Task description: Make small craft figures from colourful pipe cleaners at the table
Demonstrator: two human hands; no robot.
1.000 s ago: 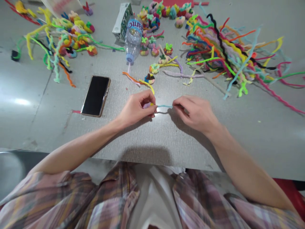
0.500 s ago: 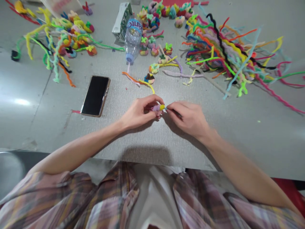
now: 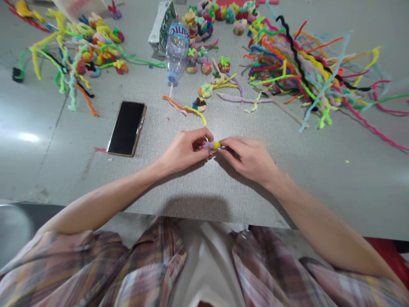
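My left hand (image 3: pixel 185 149) pinches a small coiled pipe-cleaner piece (image 3: pixel 212 145), purple with a yellow tip, just above the grey table (image 3: pixel 191 187). My right hand (image 3: pixel 249 157) meets it from the right, fingers closed on the light blue pipe cleaner that joins the piece; almost all of that strand is hidden between the fingers. Both hands sit close together near the table's front edge.
A black phone (image 3: pixel 126 128) lies to the left. A plastic bottle (image 3: pixel 176 50) lies on its side beyond the hands, beside a small carton (image 3: pixel 159 26). Loose pipe cleaners pile up at the right (image 3: pixel 306 72) and far left (image 3: pixel 70 51). Small finished coils (image 3: pixel 205 90) dot the middle.
A second ago a stretch of blue pipe cleaner showed between my hands. My right hand has moved left to meet the left, and that stretch is no longer visible.
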